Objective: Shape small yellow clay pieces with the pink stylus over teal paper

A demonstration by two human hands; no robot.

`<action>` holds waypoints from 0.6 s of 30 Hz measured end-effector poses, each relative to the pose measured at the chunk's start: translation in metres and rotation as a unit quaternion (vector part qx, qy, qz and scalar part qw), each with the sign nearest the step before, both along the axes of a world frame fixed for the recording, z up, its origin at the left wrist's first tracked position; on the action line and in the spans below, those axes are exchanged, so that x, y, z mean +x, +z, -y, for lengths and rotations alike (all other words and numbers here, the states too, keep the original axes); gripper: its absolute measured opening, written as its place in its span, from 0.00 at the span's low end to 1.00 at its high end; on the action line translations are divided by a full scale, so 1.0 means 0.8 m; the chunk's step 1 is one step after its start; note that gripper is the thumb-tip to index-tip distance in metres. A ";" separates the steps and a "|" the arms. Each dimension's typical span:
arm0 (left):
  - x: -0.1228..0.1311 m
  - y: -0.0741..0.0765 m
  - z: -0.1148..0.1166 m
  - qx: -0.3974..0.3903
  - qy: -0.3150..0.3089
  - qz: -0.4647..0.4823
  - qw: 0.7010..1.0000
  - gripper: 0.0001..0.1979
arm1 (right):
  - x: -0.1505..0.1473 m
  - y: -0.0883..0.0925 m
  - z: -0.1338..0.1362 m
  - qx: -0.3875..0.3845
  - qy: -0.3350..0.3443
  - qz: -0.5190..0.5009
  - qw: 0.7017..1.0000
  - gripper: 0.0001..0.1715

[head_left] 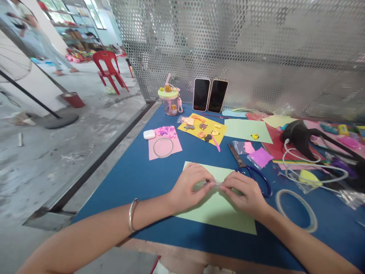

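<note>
Bare forearms reach in, a bangle [131, 215] on the left wrist. Both hands meet over the green sheet [216, 217], which lies flat on the blue table [137, 179]. The left hand [188, 188] and right hand [242, 192] are curled nearly closed, fingertips pinching a small clear strip [217, 183] just above the sheet's far half. It probably goes best held taut by its ends. Scissors [251, 171] touch the sheet's far right corner; a tape ring [296, 209] lies to its right.
</note>
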State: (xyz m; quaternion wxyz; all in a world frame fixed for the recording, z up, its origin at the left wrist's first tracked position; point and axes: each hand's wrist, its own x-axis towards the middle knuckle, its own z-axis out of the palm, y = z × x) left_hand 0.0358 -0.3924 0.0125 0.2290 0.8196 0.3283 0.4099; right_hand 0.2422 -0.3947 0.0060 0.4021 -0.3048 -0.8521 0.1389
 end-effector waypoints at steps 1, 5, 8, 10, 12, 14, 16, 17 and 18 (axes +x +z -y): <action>0.000 0.000 0.001 -0.003 -0.002 0.009 1.000 0.08 | -0.001 0.000 0.000 0.004 0.003 0.002 1.000 0.06; 0.001 0.002 0.005 -0.023 0.000 0.033 0.999 0.08 | -0.001 -0.001 -0.001 -0.007 0.019 -0.004 1.000 0.05; 0.000 0.003 0.008 -0.046 0.001 0.047 0.998 0.08 | 0.000 -0.003 -0.003 -0.034 0.015 -0.022 0.999 0.02; 0.000 0.003 0.007 -0.053 0.006 0.060 0.997 0.08 | 0.001 -0.003 -0.004 -0.058 0.004 -0.034 0.998 0.02; 0.001 0.002 0.006 -0.058 0.014 0.071 0.996 0.07 | 0.001 -0.001 -0.004 -0.073 -0.004 -0.042 0.996 0.03; 0.002 0.001 0.003 -0.068 0.018 0.073 0.995 0.05 | 0.001 0.001 -0.002 -0.073 0.000 -0.043 0.996 0.04; 0.003 -0.001 0.001 -0.081 0.012 0.067 0.994 0.05 | 0.000 0.002 -0.001 -0.060 0.008 -0.039 0.997 0.04; 0.003 -0.001 0.000 -0.084 0.008 0.066 0.994 0.05 | 0.000 0.002 0.000 -0.053 0.012 -0.035 0.998 0.05; 0.003 -0.001 0.000 -0.086 0.006 0.068 0.994 0.05 | -0.001 0.002 0.000 -0.047 0.015 -0.034 0.998 0.05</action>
